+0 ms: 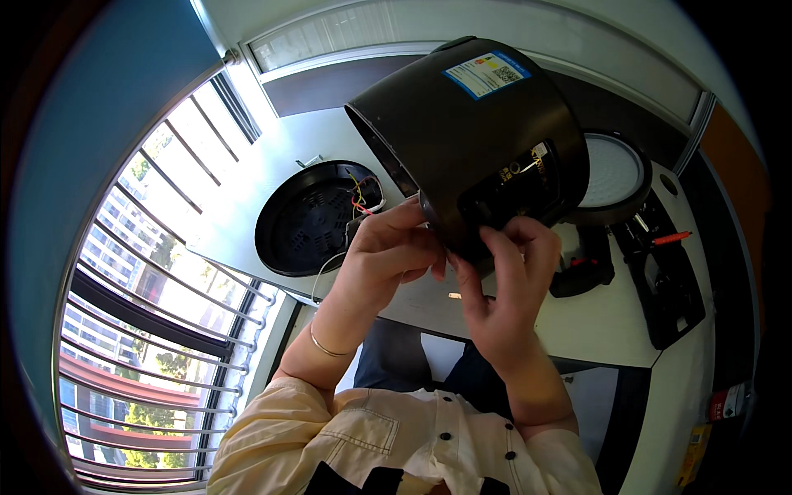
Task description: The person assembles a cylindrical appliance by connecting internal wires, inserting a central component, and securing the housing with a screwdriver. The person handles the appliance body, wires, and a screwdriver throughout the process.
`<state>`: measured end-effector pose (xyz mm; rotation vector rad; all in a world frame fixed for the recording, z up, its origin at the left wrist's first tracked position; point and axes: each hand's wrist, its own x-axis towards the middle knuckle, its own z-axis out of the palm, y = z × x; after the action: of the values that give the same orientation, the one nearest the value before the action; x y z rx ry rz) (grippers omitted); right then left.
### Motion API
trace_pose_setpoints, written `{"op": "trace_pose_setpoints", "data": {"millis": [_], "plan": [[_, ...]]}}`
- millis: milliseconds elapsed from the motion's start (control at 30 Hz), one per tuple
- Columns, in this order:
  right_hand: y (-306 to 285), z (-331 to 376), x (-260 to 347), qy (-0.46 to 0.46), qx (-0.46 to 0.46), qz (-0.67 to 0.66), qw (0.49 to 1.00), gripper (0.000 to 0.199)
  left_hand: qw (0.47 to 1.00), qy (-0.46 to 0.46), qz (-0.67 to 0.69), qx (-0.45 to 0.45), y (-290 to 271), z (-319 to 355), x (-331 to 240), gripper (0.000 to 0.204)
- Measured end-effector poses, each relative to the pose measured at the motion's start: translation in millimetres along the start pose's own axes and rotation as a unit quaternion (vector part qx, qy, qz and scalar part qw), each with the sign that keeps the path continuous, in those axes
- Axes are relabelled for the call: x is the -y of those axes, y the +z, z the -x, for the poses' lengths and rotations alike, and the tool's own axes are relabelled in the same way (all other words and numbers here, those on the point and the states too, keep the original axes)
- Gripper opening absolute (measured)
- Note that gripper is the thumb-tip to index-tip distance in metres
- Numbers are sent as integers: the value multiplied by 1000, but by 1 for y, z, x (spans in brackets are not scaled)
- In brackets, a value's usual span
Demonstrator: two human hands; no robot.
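A black rice cooker body (412, 124) is tipped on its side above the table, with a blue-and-white label and a glossy control panel (511, 186) on its wall. My left hand (396, 247) has its fingers curled at the body's lower left rim. My right hand (516, 285) pinches the lower edge close to the panel, thumb and forefinger bent towards each other. Anything small between the fingertips is hidden. Left of the body lies a round black base cover (301, 223) with vent slots; coloured wires (359, 194) run from its right side towards my left hand.
A round lid with a pale inner plate (610, 173) leans at the right. Beside it are a long black plastic part (668, 289), a red-handled tool (672, 238) and a dark curved piece (582, 272). A barred window (157, 313) borders the table's left side.
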<state>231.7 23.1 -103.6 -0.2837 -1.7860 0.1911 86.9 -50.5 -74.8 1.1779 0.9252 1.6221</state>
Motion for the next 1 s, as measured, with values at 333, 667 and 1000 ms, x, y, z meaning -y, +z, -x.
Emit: {"op": "trace_pose_setpoints", "data": {"millis": [333,667,1000], "plan": [[3,7,-4,3,-10,-6,1000,38,994,49,-23,-93,11,-3,7,23],[0,6,-4,-18,-10,14,1000,44,993,64,15,-101,7,-3,16,18],[2,8,-6,31,-13,-20,999,62,988,90,89,-86,5,-9,27,14]]}}
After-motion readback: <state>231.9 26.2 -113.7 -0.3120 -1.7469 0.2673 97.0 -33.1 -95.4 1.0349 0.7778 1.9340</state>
